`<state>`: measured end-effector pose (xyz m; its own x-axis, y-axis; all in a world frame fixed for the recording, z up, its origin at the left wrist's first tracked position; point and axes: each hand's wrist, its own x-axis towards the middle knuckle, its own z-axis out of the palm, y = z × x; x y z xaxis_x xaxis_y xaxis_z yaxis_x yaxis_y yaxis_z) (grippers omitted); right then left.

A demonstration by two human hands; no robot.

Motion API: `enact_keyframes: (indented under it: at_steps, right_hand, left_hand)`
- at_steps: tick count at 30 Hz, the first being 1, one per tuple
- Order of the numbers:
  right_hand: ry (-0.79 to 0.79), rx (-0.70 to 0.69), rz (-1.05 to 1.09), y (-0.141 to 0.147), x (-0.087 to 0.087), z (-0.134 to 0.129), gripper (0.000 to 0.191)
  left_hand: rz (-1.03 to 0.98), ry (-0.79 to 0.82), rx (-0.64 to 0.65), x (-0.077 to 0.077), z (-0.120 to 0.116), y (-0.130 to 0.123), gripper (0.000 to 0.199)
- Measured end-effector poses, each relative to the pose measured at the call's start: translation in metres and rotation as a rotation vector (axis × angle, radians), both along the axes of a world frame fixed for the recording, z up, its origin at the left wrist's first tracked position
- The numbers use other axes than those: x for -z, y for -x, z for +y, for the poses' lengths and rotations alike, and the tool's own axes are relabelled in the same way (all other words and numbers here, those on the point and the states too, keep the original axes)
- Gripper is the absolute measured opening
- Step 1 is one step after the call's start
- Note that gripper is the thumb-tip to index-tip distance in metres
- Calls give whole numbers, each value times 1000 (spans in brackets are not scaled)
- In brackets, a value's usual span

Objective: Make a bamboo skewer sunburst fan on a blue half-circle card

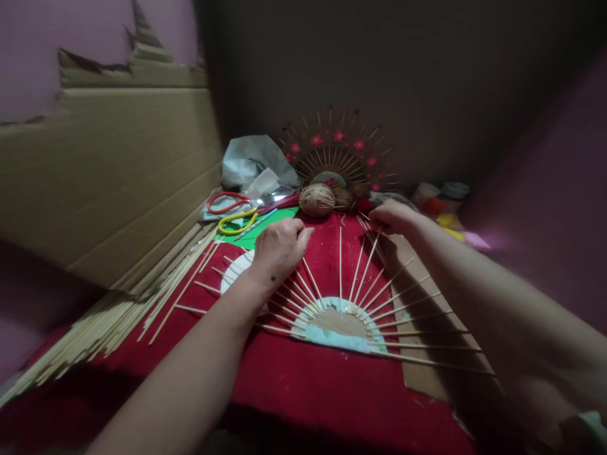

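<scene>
We locate the stick fan [341, 322] on the red cloth [303, 385]. Over its left sticks, our left hand [281, 245] is curled closed, contents unclear. At its far-right sticks, our right hand's [392, 217] grip cannot be determined. Twine ball [317, 200]: beyond the fan.

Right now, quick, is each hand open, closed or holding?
Left hand: grip closed, contents hidden.
Right hand: grip looks closed beside the stick tips; can't tell if it holds any.
</scene>
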<state>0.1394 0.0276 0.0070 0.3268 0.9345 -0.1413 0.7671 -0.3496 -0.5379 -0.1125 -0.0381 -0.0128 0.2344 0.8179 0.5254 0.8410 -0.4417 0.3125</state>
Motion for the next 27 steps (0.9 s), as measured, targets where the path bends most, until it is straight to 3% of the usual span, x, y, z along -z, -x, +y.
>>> enact_keyframes:
  at_steps: [6, 11, 13, 16, 20, 23, 25, 27]
  right_hand:
    - [-37, 0, 156, -17, 0, -7, 28]
    - [-272, 8, 248, -26, -8, -20, 10]
    - [-387, -3, 306, -24, -16, -29, 14]
    - [-469, -98, 446, -9, -28, -48, 17]
    - [-423, -289, 633, 33, -32, -82, 10]
    - [-377, -452, 850, 64, -30, -106, 9]
    - [-412, -434, 827, 73, -28, -121, 8]
    - [-476, -397, 665, 71, -23, -137, 9]
  left_hand:
    - [26, 19, 4, 2, -2, -2, 29]
    - [-45, 45, 22, 7, 0, -3, 26]
    - [-167, 77, 73, 6, 1, -5, 20]
    - [-427, 190, 239, 0, -4, -10, 15]
    - [-708, 518, 518, -11, -21, -20, 26]
    - [-717, 691, 677, -15, -33, -23, 22]
    - [-673, 718, 715, -17, -36, -23, 21]
    - [-685, 714, 676, -19, -35, -21, 24]
